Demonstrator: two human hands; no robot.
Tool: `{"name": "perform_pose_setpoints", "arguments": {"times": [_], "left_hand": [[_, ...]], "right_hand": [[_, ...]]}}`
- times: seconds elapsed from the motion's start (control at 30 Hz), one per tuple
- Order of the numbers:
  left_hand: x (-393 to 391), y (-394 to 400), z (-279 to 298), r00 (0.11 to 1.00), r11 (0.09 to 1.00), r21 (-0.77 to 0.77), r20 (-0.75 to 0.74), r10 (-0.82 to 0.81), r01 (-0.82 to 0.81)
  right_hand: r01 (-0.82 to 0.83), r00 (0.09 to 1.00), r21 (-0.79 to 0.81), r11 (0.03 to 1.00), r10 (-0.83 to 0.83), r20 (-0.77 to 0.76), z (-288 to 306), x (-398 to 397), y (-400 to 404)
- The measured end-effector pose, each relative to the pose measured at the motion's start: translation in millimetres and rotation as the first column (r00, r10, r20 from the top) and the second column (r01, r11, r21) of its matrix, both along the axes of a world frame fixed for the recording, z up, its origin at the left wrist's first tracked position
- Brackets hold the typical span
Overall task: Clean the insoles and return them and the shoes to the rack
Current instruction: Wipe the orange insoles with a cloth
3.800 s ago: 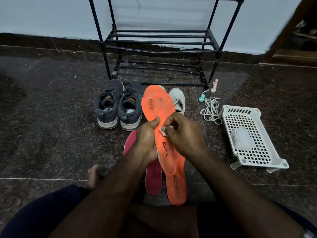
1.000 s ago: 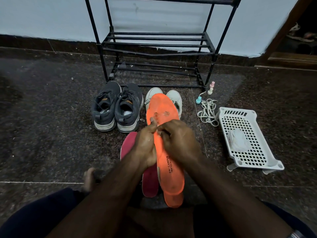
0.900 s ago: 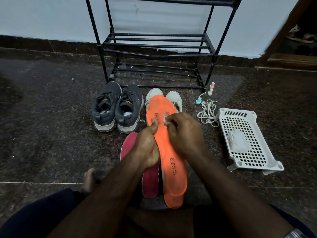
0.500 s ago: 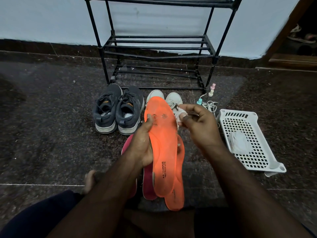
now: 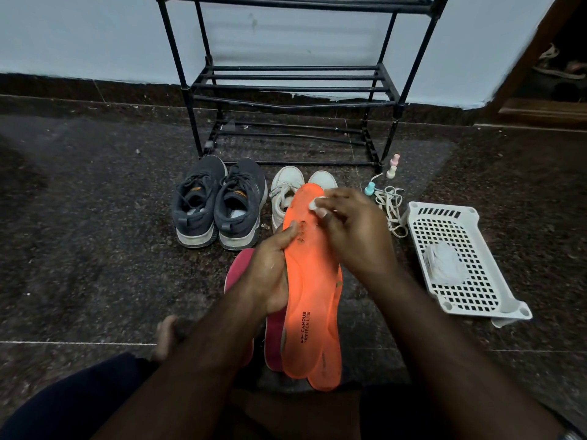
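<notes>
From my feed: left hand (image 5: 270, 274) grips the orange insole (image 5: 309, 296) along its left edge, thumb across the top face, holding it raised and tilted toe-end away. Right hand (image 5: 352, 233) pinches a small white wipe (image 5: 315, 204) in its fingertips and presses it on the toe end of that insole. Printing near the heel reads "CAMPUS". A second orange insole (image 5: 330, 373) lies just beneath, its edge showing at right and bottom. Pink insoles (image 5: 274, 341) lie on the dark speckled floor (image 5: 95, 249) under the left hand. Grey sneakers (image 5: 219, 204) stand side by side ahead, white sneakers (image 5: 287, 192) right of them, partly hidden by the held insole. Black metal rack (image 5: 295, 87) stands behind against the wall. To the right: loose white laces (image 5: 392, 204), small pastel pegs (image 5: 394, 166), and a white perforated basket (image 5: 444, 217) with crumpled white material (image 5: 444, 265) in it.
</notes>
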State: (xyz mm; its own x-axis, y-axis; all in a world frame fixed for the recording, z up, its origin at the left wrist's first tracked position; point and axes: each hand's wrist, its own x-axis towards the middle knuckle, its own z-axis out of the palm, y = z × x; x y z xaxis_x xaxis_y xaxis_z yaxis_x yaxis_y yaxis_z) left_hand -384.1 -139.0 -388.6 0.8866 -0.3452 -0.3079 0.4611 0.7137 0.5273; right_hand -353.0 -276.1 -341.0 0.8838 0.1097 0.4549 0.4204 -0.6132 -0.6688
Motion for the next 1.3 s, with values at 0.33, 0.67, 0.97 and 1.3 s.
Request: {"name": "perform_pose_setpoints", "arguments": {"times": [0.33, 0.67, 0.97, 1.3], "left_hand": [[-1.9, -1.0, -0.9, 1.0, 1.0, 0.021, -0.027, 0.013, -0.013], [-3.8, -3.1, 1.5, 0.999, 1.0, 0.01, -0.043, -0.011, 0.012], [-3.9, -4.6, 4.9, 0.998, 1.0, 0.01, -0.05, -0.029, 0.029], [-5.1, -5.7, 8.8, 0.998, 0.999, 0.016, -0.062, -0.028, 0.029]], "right_hand": [[0.043, 0.994, -0.092, 0.995, -0.034, 0.1, -7.6, -5.4, 16.7], [0.035, 0.998, -0.057, 0.998, -0.032, 0.057, -7.7, -10.0, 15.7], [0.026, 0.999, -0.067, 0.997, -0.024, 0.035, -7.4, -12.9, 14.4], [0.02, 0.998, -0.067, 0.998, -0.016, 0.065, -2.4, -11.2, 10.0]]}}
